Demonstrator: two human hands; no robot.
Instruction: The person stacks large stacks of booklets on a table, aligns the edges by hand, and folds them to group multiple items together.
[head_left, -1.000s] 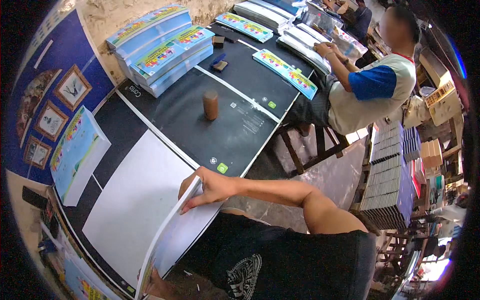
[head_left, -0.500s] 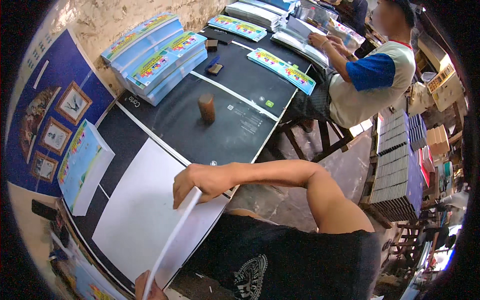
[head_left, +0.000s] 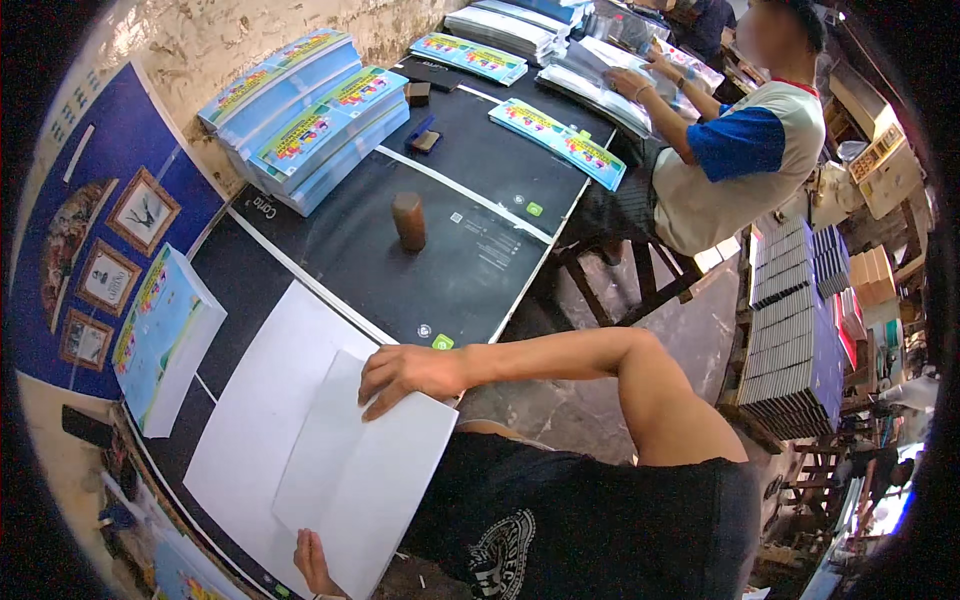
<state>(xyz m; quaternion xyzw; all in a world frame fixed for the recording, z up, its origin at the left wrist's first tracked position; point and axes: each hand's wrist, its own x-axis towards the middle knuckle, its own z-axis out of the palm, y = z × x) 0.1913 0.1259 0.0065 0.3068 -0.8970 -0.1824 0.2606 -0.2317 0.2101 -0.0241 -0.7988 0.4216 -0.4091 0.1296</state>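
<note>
A white paper sheet or thin stack of sheets (head_left: 400, 455) lies bent over a larger white sheet (head_left: 265, 370) at the near end of the table. My right hand (head_left: 410, 378) grips its far edge, fingers curled over the top and thumb hidden. My left hand (head_left: 312, 562) is at the opposite, near edge, its fingers close together against the paper and partly cut off by the lower rim. A faint crease or ridge runs across the paper between my hands. To the left stands a thick stack of light blue printed sheets (head_left: 165, 340).
Farther up the black-covered table (head_left: 330, 260) stand a brown cylinder-like block (head_left: 408, 222), a blue-handled tool (head_left: 424, 137) and tall stacks of colourful printed sheets (head_left: 330, 125). Across the right side a co-worker (head_left: 740, 150) handles papers. Bound stacks (head_left: 790, 330) sit beyond on the right.
The white paper, held up on edge before, has tipped over and now lies lower and flatter. My right hand has turned over its edge; the co-worker's hands have moved up and apart.
</note>
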